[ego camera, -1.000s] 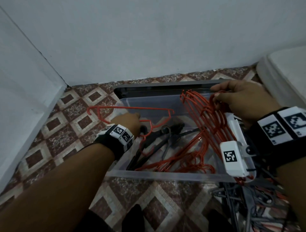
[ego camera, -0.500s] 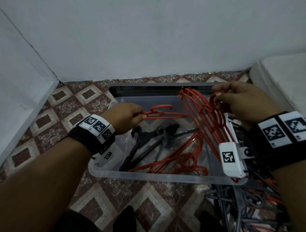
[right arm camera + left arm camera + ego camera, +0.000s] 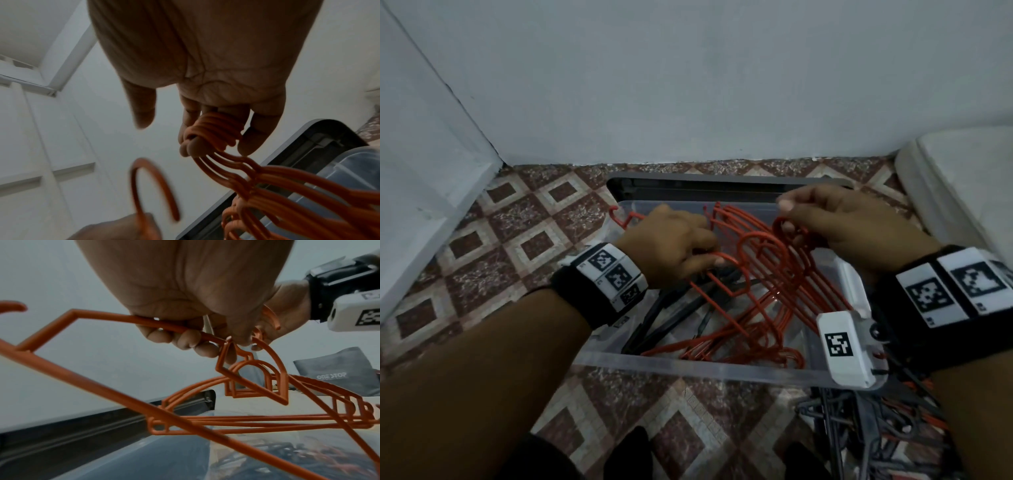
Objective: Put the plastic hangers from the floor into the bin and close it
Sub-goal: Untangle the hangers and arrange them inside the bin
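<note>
I've swung my left hand (image 3: 671,243), fingers clamped on one red hanger (image 3: 115,318), across to the bunch (image 3: 774,274) my right hand (image 3: 852,222) grips over the bin (image 3: 688,368), ready to merge

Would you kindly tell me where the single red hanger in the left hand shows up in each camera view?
Head: single red hanger at centre, under the left hand, over the clear bin.
Left wrist: it crosses the middle, gripped by curled fingers.
Right wrist: only its blurred hook, lower left.
Shared landmark: the dark lid behind the bin.
</note>
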`<action>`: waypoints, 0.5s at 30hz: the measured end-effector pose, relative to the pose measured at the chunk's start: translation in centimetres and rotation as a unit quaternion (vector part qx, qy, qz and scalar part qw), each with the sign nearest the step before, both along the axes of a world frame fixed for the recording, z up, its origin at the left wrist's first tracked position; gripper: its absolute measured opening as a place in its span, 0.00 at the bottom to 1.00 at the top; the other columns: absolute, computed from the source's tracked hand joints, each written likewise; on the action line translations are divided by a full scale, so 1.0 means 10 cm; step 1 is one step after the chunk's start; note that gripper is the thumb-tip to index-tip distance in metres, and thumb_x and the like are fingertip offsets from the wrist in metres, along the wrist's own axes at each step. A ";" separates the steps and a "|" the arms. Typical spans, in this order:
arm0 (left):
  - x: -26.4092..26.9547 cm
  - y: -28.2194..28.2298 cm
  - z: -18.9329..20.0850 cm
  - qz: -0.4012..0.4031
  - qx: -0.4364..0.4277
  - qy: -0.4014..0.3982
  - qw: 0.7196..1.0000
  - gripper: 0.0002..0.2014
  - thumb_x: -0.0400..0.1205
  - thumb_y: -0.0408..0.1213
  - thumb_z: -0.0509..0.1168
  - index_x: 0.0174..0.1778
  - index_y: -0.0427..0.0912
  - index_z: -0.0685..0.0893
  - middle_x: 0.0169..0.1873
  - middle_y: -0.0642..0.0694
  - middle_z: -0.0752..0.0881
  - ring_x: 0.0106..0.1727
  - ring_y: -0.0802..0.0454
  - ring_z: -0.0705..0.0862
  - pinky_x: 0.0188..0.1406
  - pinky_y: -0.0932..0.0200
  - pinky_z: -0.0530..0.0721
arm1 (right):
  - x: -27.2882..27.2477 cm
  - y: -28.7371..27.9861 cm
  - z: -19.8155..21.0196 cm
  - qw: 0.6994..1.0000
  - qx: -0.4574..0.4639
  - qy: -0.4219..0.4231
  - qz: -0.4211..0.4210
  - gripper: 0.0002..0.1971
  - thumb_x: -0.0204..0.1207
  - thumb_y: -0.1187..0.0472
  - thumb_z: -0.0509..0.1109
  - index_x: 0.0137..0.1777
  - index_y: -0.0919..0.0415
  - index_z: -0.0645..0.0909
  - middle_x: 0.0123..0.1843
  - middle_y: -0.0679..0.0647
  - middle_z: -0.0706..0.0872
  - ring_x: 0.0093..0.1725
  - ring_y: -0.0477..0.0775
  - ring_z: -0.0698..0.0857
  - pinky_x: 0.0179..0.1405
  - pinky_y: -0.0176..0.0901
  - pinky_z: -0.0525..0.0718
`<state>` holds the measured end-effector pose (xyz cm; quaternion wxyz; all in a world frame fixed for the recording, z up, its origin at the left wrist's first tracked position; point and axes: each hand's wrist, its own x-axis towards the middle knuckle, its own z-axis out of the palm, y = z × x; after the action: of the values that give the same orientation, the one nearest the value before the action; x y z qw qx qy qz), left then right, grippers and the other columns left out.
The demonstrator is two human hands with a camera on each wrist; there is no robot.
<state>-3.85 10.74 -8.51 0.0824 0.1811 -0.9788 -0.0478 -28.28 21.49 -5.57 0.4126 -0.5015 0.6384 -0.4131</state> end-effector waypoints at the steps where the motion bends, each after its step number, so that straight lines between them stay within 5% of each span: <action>1: -0.05 0.03 -0.04 0.003 0.003 0.006 1.000 0.18 0.85 0.56 0.57 0.51 0.51 0.88 0.45 0.52 0.85 0.49 0.49 0.83 0.46 0.48 0.76 | 0.03 0.00 0.00 0.999 0.011 0.025 0.029 0.28 0.56 0.31 0.80 0.55 0.42 0.86 0.47 0.55 0.92 0.46 0.56 0.91 0.58 0.64 0.85; 4: -0.16 0.07 -0.19 0.019 -0.021 0.017 0.999 0.18 0.86 0.56 0.57 0.56 0.51 0.88 0.50 0.51 0.85 0.53 0.48 0.82 0.50 0.46 0.77 | 0.10 -0.01 -0.02 0.991 0.007 0.121 0.055 0.17 0.66 0.45 0.80 0.55 0.37 0.83 0.45 0.52 0.92 0.43 0.57 0.91 0.50 0.65 0.88; 7: -0.17 0.07 -0.37 0.120 -0.080 0.099 0.985 0.18 0.82 0.57 0.62 0.56 0.48 0.85 0.53 0.49 0.81 0.55 0.47 0.77 0.57 0.47 0.74 | 0.10 -0.02 -0.06 0.988 -0.019 0.153 0.003 0.10 0.72 0.56 0.78 0.50 0.42 0.84 0.40 0.51 0.91 0.37 0.56 0.91 0.41 0.63 0.90; 10: -0.13 0.06 -0.63 0.187 -0.089 0.205 0.957 0.14 0.81 0.52 0.61 0.48 0.45 0.78 0.44 0.46 0.77 0.45 0.46 0.74 0.48 0.50 0.73 | 0.01 -0.04 -0.09 0.989 -0.012 0.142 -0.041 0.08 0.72 0.58 0.79 0.48 0.45 0.85 0.38 0.52 0.92 0.36 0.57 0.91 0.45 0.64 0.90; 12: -0.08 0.01 -0.90 0.211 -0.027 0.095 0.973 0.17 0.79 0.58 0.55 0.44 0.47 0.75 0.40 0.45 0.79 0.43 0.42 0.78 0.43 0.53 0.75 | -0.08 -0.06 -0.10 0.990 0.006 0.130 -0.050 0.07 0.72 0.58 0.78 0.47 0.48 0.85 0.37 0.54 0.92 0.37 0.56 0.91 0.49 0.64 0.89; 13: -0.04 -0.01 -1.03 0.228 0.043 -0.029 0.972 0.22 0.76 0.64 0.52 0.46 0.48 0.76 0.42 0.43 0.82 0.45 0.40 0.82 0.42 0.55 0.76 | -0.12 -0.06 -0.11 0.991 0.013 0.126 -0.050 0.06 0.72 0.59 0.78 0.47 0.49 0.85 0.35 0.55 0.92 0.37 0.55 0.91 0.50 0.65 0.89; 15: 0.07 -0.02 -1.29 0.213 0.165 -0.334 0.903 0.32 0.74 0.71 0.56 0.60 0.47 0.79 0.49 0.42 0.85 0.50 0.40 0.85 0.45 0.53 0.81 | -0.17 -0.05 -0.12 0.991 0.017 0.117 -0.059 0.06 0.73 0.61 0.77 0.45 0.51 0.85 0.33 0.56 0.91 0.35 0.55 0.91 0.49 0.63 0.89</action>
<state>-3.18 10.50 -21.39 -0.2720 0.4018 -0.8651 -0.1270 -29.98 20.95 -6.80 0.3185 -0.5004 0.7178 -0.3644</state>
